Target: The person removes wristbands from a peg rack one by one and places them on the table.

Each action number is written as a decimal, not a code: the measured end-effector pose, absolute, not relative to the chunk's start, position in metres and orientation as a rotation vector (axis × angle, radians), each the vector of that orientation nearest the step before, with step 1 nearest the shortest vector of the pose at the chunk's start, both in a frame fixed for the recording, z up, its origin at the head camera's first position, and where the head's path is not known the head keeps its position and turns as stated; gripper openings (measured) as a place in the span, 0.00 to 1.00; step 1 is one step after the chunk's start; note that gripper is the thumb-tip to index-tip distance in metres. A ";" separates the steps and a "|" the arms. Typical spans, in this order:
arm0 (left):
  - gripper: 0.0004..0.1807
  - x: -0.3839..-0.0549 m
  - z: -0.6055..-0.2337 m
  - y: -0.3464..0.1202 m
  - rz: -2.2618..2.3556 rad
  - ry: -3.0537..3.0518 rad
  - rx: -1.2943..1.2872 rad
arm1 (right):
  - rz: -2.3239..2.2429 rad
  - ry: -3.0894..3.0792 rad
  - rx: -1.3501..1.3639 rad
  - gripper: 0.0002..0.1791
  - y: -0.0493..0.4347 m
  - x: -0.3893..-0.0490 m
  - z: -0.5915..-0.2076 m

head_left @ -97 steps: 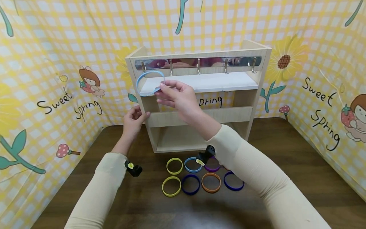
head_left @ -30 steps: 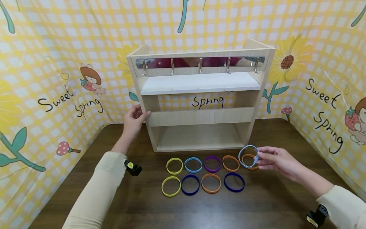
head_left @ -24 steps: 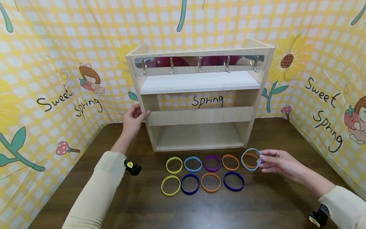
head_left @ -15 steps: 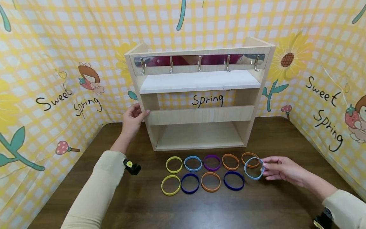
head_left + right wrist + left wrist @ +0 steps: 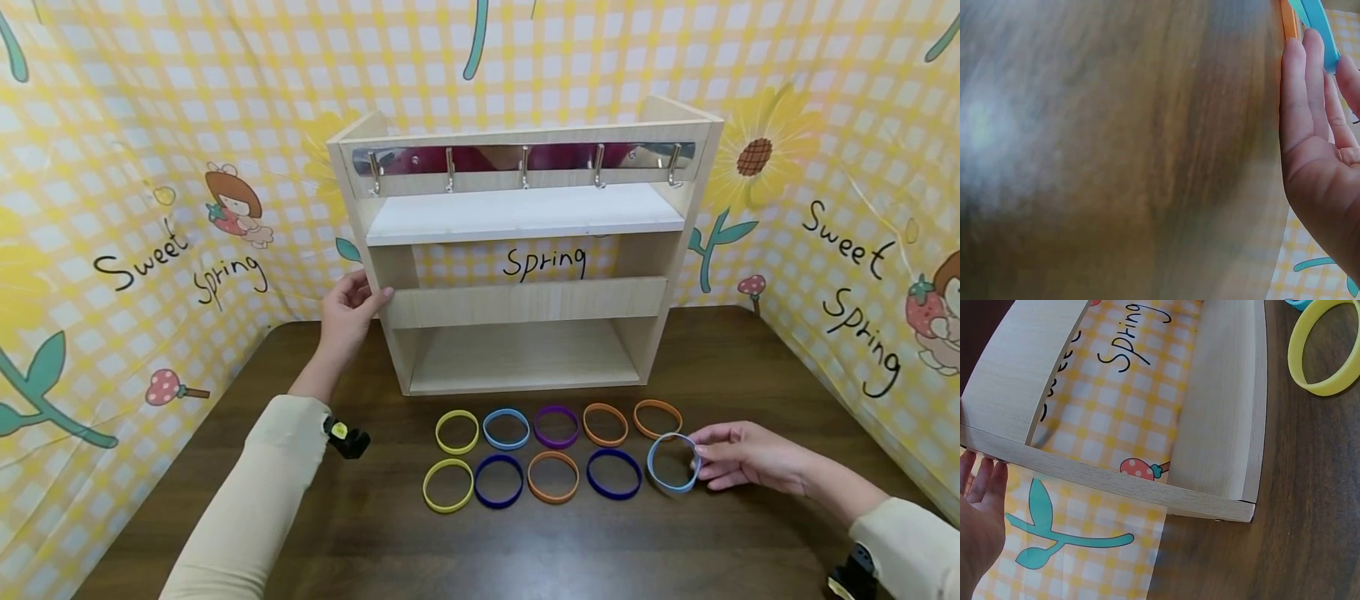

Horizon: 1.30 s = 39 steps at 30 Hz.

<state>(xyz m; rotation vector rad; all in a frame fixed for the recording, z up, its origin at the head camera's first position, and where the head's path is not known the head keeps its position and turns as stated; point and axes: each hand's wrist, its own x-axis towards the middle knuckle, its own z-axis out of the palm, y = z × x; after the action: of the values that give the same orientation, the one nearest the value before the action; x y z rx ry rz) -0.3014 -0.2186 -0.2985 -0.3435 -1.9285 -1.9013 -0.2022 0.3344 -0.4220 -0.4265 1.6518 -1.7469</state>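
My right hand (image 5: pixel 753 457) pinches a light blue silicone wristband (image 5: pixel 651 468) by its right side, low over the table in front of the back row's rightmost orange wristband (image 5: pixel 636 417). In the right wrist view the blue band (image 5: pixel 1319 28) sits between thumb and fingers. My left hand (image 5: pixel 347 315) holds the left side panel of a wooden shelf rack (image 5: pixel 525 302), thumb on its front edge; the left wrist view shows fingertips against that panel. Several other wristbands lie in two rows before the rack, among them a dark blue one (image 5: pixel 591 483) and a yellow one (image 5: pixel 426 492).
A metal strip with several hooks (image 5: pixel 525 171) runs along the rack's top, all bare, above a white shelf board (image 5: pixel 525 217). The dark wooden table (image 5: pixel 480 550) is enclosed by yellow checked cloth (image 5: pixel 225 100) behind and at both sides.
My right hand has brought the light blue wristband from the left hook down to the table's right side, then nearer to me, off the orange band. My left hand stays on the rack.
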 end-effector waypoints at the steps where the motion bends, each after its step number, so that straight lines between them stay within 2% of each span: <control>1: 0.22 -0.301 -0.299 -0.218 -1.906 -1.925 -0.343 | -1.742 1.650 -0.423 0.14 0.335 -0.202 -0.422; 11: 0.17 -0.301 -0.299 -0.218 -1.904 -1.929 -0.340 | -1.682 1.707 -0.417 0.12 0.338 -0.199 -0.424; 19: 0.23 -0.300 -0.298 -0.217 -1.914 -1.919 -0.338 | -1.639 1.846 -0.382 0.13 0.336 -0.198 -0.424; 30: 0.22 -0.300 -0.297 -0.216 -1.921 -1.903 -0.343 | -1.561 2.007 -0.365 0.20 0.332 -0.197 -0.421; 39: 0.23 -0.300 -0.298 -0.217 -1.921 -1.898 -0.357 | -1.551 2.010 -0.392 0.20 0.332 -0.198 -0.421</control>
<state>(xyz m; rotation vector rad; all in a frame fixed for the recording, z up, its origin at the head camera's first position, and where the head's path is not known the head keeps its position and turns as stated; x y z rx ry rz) -0.3003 -0.2169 -0.2985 -0.3571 -1.8980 -1.9213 -0.1981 0.3318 -0.4211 -0.3921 2.0105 -1.5514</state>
